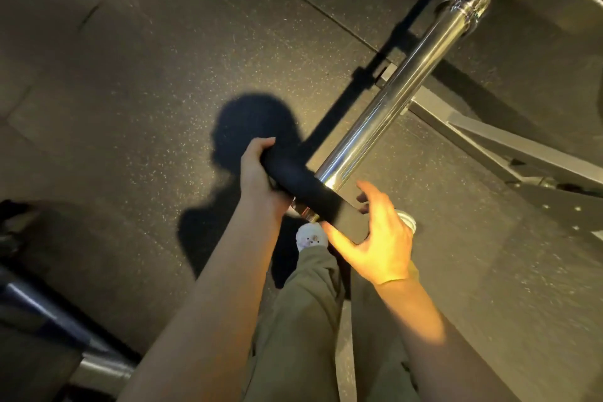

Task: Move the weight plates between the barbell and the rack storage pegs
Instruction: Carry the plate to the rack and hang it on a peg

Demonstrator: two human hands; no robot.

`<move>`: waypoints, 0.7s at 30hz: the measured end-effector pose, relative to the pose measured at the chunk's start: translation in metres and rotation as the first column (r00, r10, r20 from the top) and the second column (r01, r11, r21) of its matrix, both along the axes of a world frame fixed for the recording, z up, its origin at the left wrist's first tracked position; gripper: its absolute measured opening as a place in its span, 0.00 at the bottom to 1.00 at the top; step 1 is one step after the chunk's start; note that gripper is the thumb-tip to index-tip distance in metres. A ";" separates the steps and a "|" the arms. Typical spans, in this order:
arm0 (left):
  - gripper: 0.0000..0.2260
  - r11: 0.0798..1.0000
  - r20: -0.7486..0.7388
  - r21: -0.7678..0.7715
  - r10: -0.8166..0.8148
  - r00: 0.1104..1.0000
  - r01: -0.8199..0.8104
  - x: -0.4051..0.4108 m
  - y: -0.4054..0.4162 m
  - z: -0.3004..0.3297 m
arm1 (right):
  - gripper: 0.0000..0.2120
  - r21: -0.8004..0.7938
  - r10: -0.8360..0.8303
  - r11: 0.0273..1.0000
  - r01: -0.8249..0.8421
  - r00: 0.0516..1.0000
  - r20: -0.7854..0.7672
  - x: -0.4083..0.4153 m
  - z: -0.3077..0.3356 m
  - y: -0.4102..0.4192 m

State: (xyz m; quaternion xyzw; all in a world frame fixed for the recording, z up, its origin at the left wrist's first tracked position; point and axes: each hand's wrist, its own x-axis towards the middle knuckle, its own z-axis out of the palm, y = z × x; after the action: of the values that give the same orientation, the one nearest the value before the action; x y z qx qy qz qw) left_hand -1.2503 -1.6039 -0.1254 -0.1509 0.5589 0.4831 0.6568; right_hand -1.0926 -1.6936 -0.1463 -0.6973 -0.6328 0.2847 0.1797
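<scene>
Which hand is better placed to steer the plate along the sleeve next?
Probably the left hand: it grips the black weight plate's far edge, fingers curled over it. The right hand only cups the near edge with a looser grip. The plate sits at the chrome sleeve's tip.

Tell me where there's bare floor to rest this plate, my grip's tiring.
Bare rubber floor lies to the left of the barbell sleeve, beyond the left hand. It is crowded to the right, where the grey rack frame runs, and directly under the plate, where your shoes stand.
</scene>
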 end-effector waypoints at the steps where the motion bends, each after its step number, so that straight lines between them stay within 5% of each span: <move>1: 0.17 0.999 -0.008 0.030 -0.019 1.000 0.019 0.003 -0.006 -0.001 | 0.37 -0.031 -0.029 0.999 0.029 0.999 0.014 0.006 -0.001 -0.005; 4: 0.31 0.992 -0.046 0.112 -0.054 0.997 0.059 0.009 -0.014 0.001 | 0.39 -0.178 -0.136 0.976 0.125 0.989 -0.049 0.012 -0.002 -0.014; 7: 0.32 0.991 -0.059 0.106 -0.072 0.996 0.078 0.007 -0.016 -0.002 | 0.40 -0.185 -0.179 0.970 0.157 0.978 -0.107 0.007 0.001 -0.016; 10: 0.22 0.999 0.019 0.046 -0.025 1.000 0.024 -0.002 -0.009 -0.001 | 0.39 -0.071 -0.133 0.990 0.124 0.982 -0.135 -0.007 0.013 0.000; 12: 0.14 1.000 0.044 -0.003 -0.025 0.999 0.026 -0.006 -0.003 0.003 | 0.35 0.072 -0.020 0.997 0.020 1.000 -0.011 -0.025 0.023 0.016; 14: 0.17 0.997 0.032 -0.046 -0.063 0.997 0.065 -0.011 0.002 0.005 | 0.27 0.181 0.041 0.982 -0.060 0.994 0.104 -0.042 0.031 0.027; 21: 0.06 0.990 0.012 -0.049 -0.132 0.991 0.133 -0.014 0.003 0.001 | 0.20 0.182 0.068 0.975 -0.124 0.957 0.283 -0.047 0.026 0.028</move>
State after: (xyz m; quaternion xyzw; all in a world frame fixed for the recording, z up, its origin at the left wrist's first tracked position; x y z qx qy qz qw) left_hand -1.2647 -1.6013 -0.1240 -0.1316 0.5766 0.4239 0.6859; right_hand -1.1401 -1.6658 -0.1208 -0.6770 -0.7100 0.1292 0.1445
